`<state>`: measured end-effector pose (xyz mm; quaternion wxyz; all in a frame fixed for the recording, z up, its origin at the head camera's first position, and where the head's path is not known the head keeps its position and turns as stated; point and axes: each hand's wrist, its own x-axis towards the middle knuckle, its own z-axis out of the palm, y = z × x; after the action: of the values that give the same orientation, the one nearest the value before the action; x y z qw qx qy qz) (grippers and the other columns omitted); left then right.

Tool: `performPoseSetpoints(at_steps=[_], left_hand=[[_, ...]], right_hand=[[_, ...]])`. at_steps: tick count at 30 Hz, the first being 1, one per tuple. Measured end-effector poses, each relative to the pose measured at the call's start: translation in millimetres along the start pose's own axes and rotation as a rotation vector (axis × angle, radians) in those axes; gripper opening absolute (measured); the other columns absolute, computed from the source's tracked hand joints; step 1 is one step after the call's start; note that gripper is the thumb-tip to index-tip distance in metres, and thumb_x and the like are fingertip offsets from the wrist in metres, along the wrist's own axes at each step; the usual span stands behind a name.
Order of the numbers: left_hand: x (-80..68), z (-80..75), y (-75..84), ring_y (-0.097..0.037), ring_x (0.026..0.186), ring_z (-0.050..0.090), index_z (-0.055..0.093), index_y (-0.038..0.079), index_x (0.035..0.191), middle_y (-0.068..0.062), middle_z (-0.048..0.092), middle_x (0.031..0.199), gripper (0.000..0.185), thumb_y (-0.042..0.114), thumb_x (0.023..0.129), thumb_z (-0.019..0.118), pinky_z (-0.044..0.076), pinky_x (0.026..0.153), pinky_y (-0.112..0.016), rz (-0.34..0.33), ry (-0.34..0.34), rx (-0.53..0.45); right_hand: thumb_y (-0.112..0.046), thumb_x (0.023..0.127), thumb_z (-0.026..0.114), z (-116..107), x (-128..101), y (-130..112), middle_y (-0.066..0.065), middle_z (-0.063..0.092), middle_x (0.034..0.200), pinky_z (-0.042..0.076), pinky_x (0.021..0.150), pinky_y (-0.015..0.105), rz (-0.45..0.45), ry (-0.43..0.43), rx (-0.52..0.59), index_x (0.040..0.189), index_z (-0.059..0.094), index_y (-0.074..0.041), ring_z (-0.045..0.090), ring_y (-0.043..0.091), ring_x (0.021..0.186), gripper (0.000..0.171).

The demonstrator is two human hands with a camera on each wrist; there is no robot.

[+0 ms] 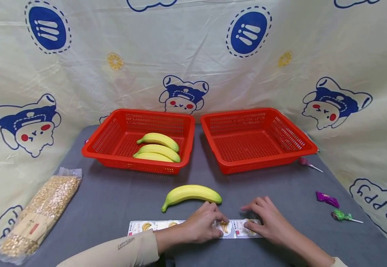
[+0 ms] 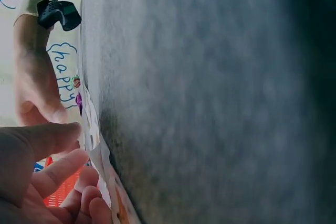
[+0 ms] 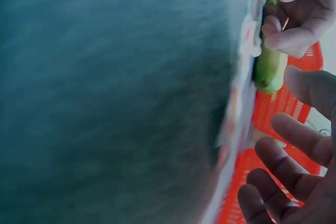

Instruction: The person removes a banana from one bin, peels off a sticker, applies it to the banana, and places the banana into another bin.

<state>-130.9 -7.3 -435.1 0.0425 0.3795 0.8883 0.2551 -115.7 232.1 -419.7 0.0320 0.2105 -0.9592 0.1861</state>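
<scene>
Near the table's (image 1: 120,200) front edge, the left hand (image 1: 201,224) is pinching a glossy sticker strip (image 1: 166,225); the right hand's (image 1: 267,220) relaxed fingers are pressing it flat. A smooth curved banana (image 1: 191,194) is lying just behind, open grey felt around.

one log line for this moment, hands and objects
left hand: pinches white sticker strip | right hand: rests on strip | loose yellow banana: grey table, beside hands
</scene>
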Motion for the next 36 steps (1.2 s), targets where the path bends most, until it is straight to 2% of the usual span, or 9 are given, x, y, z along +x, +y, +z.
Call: performPoseSetpoints(at_steps=[6, 13, 23, 27, 30, 34, 36], left_hand=[[0.2, 3.7, -1.6, -0.002, 0.087, 0.04, 0.071, 0.025, 0.106, 0.009, 0.054, 0.091, 0.034, 0.019, 0.073, 0.075, 0.033, 0.073, -0.011, -0.015, -0.031, -0.006], [-1.1, 3.2, -0.4, -0.001, 0.086, 0.038, 0.071, 0.024, 0.109, 0.009, 0.053, 0.093, 0.035, 0.018, 0.074, 0.075, 0.031, 0.071, -0.011, -0.021, -0.051, -0.034], [-1.8, 2.6, 0.0, -0.002, 0.086, 0.038, 0.07, 0.023, 0.11, 0.009, 0.053, 0.094, 0.035, 0.019, 0.076, 0.074, 0.03, 0.071, -0.012, -0.009, -0.053, -0.026], [-1.8, 3.6, 0.6, -0.001, 0.086, 0.038, 0.07, 0.024, 0.11, 0.01, 0.053, 0.094, 0.036, 0.019, 0.074, 0.074, 0.031, 0.072, -0.012, -0.01, -0.039, -0.011], [-2.3, 3.5, 1.8, -0.001, 0.086, 0.038, 0.07, 0.025, 0.109, 0.01, 0.053, 0.094, 0.036, 0.019, 0.074, 0.074, 0.031, 0.073, -0.012, -0.012, -0.033, -0.001], [-2.5, 3.1, 1.9, -0.001, 0.086, 0.039, 0.07, 0.025, 0.109, 0.01, 0.052, 0.094, 0.036, 0.019, 0.074, 0.074, 0.032, 0.073, -0.012, -0.012, -0.032, 0.006], [-2.5, 3.8, 1.0, -0.002, 0.086, 0.039, 0.07, 0.024, 0.109, 0.01, 0.052, 0.094, 0.036, 0.019, 0.074, 0.074, 0.032, 0.072, -0.012, 0.0, -0.026, 0.01]], right_hand=[[-0.031, 0.071, 0.079, 3, -6, 12, -0.017, 0.052, 0.091, 0.039, 0.074, 0.026, -0.013, -0.057, -0.026, 0.102, 0.067, -0.028, 0.041, 0.005, 0.091, 0.034], [-0.032, 0.073, 0.077, 3, -8, 18, -0.019, 0.045, 0.087, 0.033, 0.073, 0.02, 0.066, -0.169, 0.014, 0.105, 0.067, -0.033, 0.037, 0.003, 0.091, 0.034], [-0.028, 0.071, 0.079, 6, -12, 19, -0.02, 0.047, 0.089, 0.034, 0.073, 0.021, -0.013, -0.093, 0.016, 0.095, 0.064, -0.038, 0.036, 0.001, 0.089, 0.029], [-0.025, 0.07, 0.08, 6, -12, 18, -0.02, 0.047, 0.091, 0.035, 0.073, 0.021, -0.024, -0.101, 0.004, 0.09, 0.061, -0.039, 0.036, 0.002, 0.089, 0.031], [-0.025, 0.071, 0.079, 6, -11, 17, -0.021, 0.048, 0.091, 0.037, 0.072, 0.021, -0.027, -0.124, 0.013, 0.091, 0.059, -0.036, 0.038, 0.001, 0.088, 0.031], [-0.021, 0.072, 0.079, 7, -10, 18, -0.018, 0.051, 0.089, 0.038, 0.068, 0.019, -0.042, -0.125, 0.069, 0.101, 0.06, -0.027, 0.039, -0.001, 0.085, 0.035], [-0.021, 0.073, 0.078, 6, -10, 18, -0.017, 0.05, 0.087, 0.037, 0.067, 0.019, -0.021, -0.135, 0.1, 0.103, 0.062, -0.025, 0.039, 0.0, 0.085, 0.034]])
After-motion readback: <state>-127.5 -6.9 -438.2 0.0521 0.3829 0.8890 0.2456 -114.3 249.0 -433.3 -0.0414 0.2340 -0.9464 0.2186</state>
